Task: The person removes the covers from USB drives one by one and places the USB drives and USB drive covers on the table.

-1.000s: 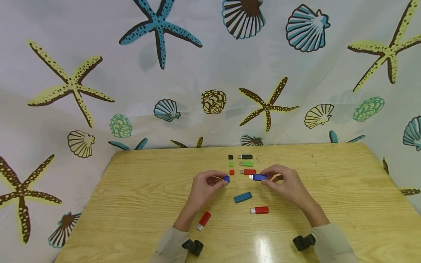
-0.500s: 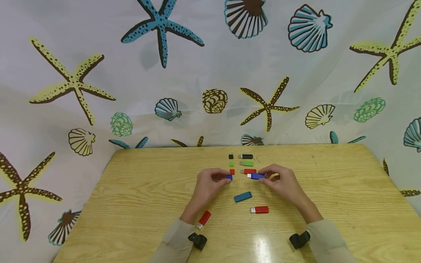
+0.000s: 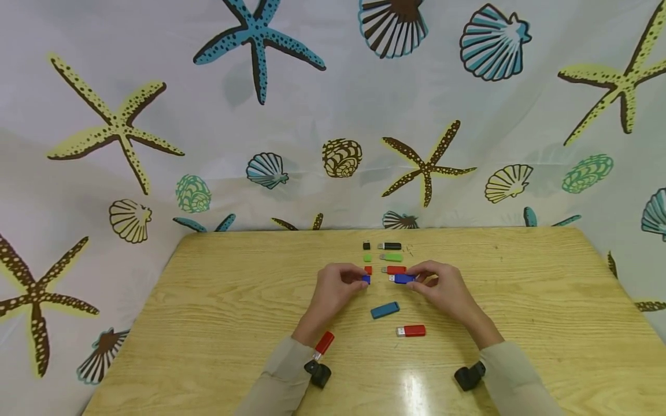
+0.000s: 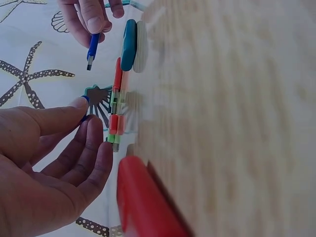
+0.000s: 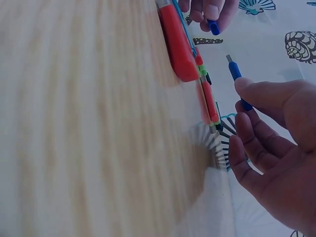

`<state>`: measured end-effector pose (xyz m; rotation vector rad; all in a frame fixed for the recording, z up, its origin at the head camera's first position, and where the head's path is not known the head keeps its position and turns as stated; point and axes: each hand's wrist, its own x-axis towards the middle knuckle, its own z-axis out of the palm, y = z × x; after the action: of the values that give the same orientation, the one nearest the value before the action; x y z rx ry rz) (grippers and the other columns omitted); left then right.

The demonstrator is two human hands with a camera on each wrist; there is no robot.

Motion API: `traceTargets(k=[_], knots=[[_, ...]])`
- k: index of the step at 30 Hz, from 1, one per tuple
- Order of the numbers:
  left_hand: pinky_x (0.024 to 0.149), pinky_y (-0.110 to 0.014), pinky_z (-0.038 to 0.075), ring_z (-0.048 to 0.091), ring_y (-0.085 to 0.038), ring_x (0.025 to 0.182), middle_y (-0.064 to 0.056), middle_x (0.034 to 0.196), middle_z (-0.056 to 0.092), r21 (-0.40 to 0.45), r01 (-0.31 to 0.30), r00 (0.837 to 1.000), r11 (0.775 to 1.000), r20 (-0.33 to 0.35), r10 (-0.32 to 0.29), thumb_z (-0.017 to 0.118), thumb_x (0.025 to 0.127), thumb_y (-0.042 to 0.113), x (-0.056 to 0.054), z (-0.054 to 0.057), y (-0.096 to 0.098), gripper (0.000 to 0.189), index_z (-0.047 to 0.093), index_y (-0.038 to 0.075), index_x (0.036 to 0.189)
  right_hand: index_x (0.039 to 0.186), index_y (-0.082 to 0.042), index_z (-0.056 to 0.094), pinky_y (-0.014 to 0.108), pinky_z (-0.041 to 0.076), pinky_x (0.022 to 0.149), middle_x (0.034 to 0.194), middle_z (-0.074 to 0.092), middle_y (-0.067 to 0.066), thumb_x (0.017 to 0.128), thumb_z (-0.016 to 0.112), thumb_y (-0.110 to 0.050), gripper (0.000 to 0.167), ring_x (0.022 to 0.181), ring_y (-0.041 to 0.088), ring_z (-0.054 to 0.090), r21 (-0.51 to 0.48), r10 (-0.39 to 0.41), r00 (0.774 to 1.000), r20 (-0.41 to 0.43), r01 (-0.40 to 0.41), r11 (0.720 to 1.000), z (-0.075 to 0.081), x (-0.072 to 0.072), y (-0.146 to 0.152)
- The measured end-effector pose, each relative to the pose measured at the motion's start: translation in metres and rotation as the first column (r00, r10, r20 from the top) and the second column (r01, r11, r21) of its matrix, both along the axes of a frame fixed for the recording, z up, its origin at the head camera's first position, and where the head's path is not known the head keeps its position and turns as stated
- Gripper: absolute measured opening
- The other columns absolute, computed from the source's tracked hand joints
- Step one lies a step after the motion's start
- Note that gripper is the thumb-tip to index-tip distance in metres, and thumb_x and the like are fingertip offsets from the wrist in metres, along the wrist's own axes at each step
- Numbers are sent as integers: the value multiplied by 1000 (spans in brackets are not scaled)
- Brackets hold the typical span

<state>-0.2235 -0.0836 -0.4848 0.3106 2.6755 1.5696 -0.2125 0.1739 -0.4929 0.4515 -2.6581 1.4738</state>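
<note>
My left hand [image 3: 333,290] pinches a small blue USB stick cap [image 3: 366,279] between thumb and fingertips. Facing it, my right hand [image 3: 443,287] pinches a blue USB stick [image 3: 402,278] whose bare metal plug points left toward the cap. A short gap separates cap and plug. In the right wrist view the blue stick [image 5: 234,70] is held above the table, and the blue cap [image 5: 213,27] shows in the other hand. Just beyond the hands lie a red cap [image 3: 368,270] and an uncapped red USB stick [image 3: 393,270].
Farther back lie a green cap [image 3: 367,257], a green USB stick [image 3: 391,257], a black cap [image 3: 366,245] and a black USB stick [image 3: 390,246]. Nearer are a teal stick [image 3: 385,310], a red USB stick [image 3: 411,331] and another red one [image 3: 324,343] beside the left forearm.
My left hand has moved right with the blue cap, and my right hand has moved slightly left with the blue USB stick. The gap between cap and plug has narrowed.
</note>
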Motion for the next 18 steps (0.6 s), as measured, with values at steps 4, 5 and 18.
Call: traceTargets(k=[4,5,18], knots=[[81,-35,57,65,-17,86,-3,98,74,-20,8,1000,1000,7,-8,80,90,4,-4,-1,2,10,80,7,99,107,-7,77,33,59,77,103,73,5,89,81,-7,19,87,20,64,4,-5,1000,4,5,1000,-2,-2,-1],[81,-35,57,65,-17,86,-3,98,74,-23,10,1000,1000,9,-9,79,90,4,-5,-2,2,10,80,7,99,107,-7,77,33,59,77,102,73,5,89,81,-7,19,86,20,64,4,-7,1000,5,7,1000,-2,-2,-2],[75,-32,57,66,-13,78,0,90,74,-82,19,1000,996,22,-17,83,87,5,-10,-3,5,9,81,7,95,105,-6,78,30,58,78,101,73,6,89,81,-8,16,85,19,65,14,-19,999,45,18,1000,-4,-6,-4]])
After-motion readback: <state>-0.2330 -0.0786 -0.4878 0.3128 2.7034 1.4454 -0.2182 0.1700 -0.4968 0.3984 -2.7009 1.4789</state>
